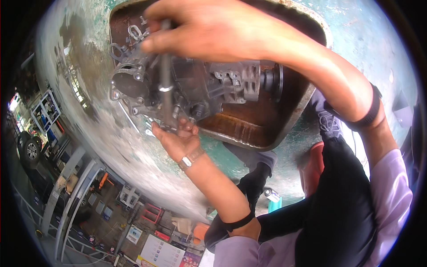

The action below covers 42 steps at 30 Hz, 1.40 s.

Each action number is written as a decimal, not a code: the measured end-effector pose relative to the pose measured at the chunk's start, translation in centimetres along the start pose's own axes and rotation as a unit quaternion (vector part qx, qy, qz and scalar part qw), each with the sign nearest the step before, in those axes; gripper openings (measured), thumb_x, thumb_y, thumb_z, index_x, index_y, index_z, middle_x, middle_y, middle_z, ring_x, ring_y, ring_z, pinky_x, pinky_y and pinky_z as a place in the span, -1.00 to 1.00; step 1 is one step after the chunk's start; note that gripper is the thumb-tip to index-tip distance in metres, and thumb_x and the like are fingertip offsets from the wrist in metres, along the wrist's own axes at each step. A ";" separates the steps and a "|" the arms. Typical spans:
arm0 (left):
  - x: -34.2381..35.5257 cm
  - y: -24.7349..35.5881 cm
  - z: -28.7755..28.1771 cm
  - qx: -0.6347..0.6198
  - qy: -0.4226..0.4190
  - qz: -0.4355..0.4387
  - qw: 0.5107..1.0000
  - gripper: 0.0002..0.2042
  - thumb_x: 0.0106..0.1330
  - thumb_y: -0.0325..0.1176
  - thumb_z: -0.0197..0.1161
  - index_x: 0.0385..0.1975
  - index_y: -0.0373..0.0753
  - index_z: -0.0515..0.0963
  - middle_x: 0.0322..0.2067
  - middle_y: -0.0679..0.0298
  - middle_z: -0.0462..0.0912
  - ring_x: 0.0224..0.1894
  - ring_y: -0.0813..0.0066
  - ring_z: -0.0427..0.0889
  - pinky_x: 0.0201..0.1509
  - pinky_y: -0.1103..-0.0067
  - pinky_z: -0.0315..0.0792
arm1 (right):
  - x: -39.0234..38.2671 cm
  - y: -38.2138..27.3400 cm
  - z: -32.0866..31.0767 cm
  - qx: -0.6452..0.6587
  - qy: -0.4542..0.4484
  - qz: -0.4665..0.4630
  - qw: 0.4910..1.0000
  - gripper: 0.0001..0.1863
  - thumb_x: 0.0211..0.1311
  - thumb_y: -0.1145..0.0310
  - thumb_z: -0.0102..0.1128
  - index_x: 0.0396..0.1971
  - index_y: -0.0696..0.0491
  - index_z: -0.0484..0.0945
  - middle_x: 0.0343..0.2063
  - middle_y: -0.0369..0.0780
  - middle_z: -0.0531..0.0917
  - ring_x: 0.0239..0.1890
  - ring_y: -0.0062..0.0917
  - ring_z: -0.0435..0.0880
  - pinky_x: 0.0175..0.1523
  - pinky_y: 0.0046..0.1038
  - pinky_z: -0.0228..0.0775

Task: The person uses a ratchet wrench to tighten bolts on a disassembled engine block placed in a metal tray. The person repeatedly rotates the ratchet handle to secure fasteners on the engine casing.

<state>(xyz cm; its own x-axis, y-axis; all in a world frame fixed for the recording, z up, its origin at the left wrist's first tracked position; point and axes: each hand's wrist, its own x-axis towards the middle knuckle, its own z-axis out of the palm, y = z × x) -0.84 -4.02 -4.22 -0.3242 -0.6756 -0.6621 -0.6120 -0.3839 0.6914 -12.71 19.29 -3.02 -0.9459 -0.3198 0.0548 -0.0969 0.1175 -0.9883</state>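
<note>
A grey metal gearbox (187, 82) lies in a rusty metal tray (249, 120). Its finned housing and round flange point to the right. My right hand (195, 31) reaches over the gearbox, blurred by motion. Its fingers are closed on the upper part of a long steel bar (166, 75) that has a shiny collar midway. The bar's kind is too smeared to name. By the gearbox's near side, my left hand (180, 140), with a watch on its wrist, has its fingers curled round the bar's lower end. That end is mostly hidden in the hand.
The tray's raised rim (327, 33) surrounds the gearbox on a worn green and grey floor (111, 147). A thin metal rod (129, 116) lies beside the tray. Near my legs are a red object (310, 167) and a can (271, 194). Shelving and a vehicle wheel (31, 150) stand at far left.
</note>
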 end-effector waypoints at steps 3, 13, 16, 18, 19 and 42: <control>0.4 -0.4 0.3 0.025 -0.016 0.040 0.999 -0.37 0.32 0.28 0.02 0.04 -0.22 0.37 -0.59 0.24 0.44 -0.64 0.44 0.39 -0.66 0.53 0.19 | -5.2 1.0 -0.9 0.005 -0.012 0.125 0.992 -0.80 0.28 0.34 0.26 -0.41 0.19 0.57 -0.63 -0.24 0.52 -0.59 -0.57 0.47 -0.45 -0.44 0.34; 0.9 -0.2 -0.9 0.153 -0.131 0.169 0.965 -0.38 0.30 0.22 0.16 -0.08 -0.36 0.48 -0.58 0.23 0.51 -0.63 0.41 0.50 -0.60 0.49 0.42 | -18.8 7.3 9.8 0.031 -0.312 0.170 0.934 -0.68 0.37 0.20 0.11 -0.24 0.22 0.56 -0.50 0.08 0.60 -0.42 0.01 0.63 -0.26 -0.07 0.44; 0.8 0.0 -1.3 0.178 -0.142 0.177 0.958 -0.41 0.31 0.16 0.20 -0.09 -0.38 0.49 -0.61 0.23 0.50 -0.61 0.37 0.54 -0.55 0.46 0.49 | -19.2 8.3 15.9 0.046 -0.301 0.125 0.944 -0.60 0.37 0.13 0.04 -0.43 0.18 0.62 -0.50 0.06 0.63 -0.41 -0.05 0.64 -0.27 -0.07 0.49; 0.8 0.2 -1.6 0.185 -0.143 0.168 0.958 -0.43 0.31 0.13 0.21 -0.09 -0.38 0.50 -0.60 0.23 0.50 -0.61 0.36 0.54 -0.54 0.45 0.51 | -19.1 8.9 18.1 0.050 -0.333 0.138 0.932 -0.60 0.37 0.15 0.01 -0.45 0.19 0.62 -0.51 0.08 0.63 -0.40 -0.04 0.64 -0.26 -0.05 0.50; 0.8 0.3 -1.6 0.185 -0.144 0.164 0.958 -0.44 0.32 0.12 0.21 -0.09 -0.38 0.49 -0.59 0.22 0.50 -0.61 0.35 0.54 -0.54 0.45 0.51 | -19.1 9.1 18.3 0.044 -0.308 0.122 0.943 -0.60 0.36 0.17 0.01 -0.45 0.20 0.61 -0.52 0.08 0.62 -0.40 -0.03 0.64 -0.26 -0.06 0.50; 0.2 0.1 -1.1 -0.016 -0.013 0.008 1.000 -0.39 0.26 0.18 0.20 0.00 -0.31 0.44 -0.25 0.08 0.57 -0.37 0.32 0.54 -0.38 0.43 0.46 | -16.2 2.0 3.0 0.123 -0.169 0.160 0.965 -0.76 0.21 0.47 0.23 -0.16 0.27 0.52 -0.47 0.08 0.63 -0.36 -0.06 0.68 -0.26 -0.22 0.49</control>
<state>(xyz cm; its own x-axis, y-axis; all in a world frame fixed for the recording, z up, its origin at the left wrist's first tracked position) -0.13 -4.88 -3.98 -0.3534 -0.6656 -0.6573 -0.5824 -0.3933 0.7114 3.39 21.87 -6.27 -0.7565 -0.5971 -0.2666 0.2988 0.0470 -0.9532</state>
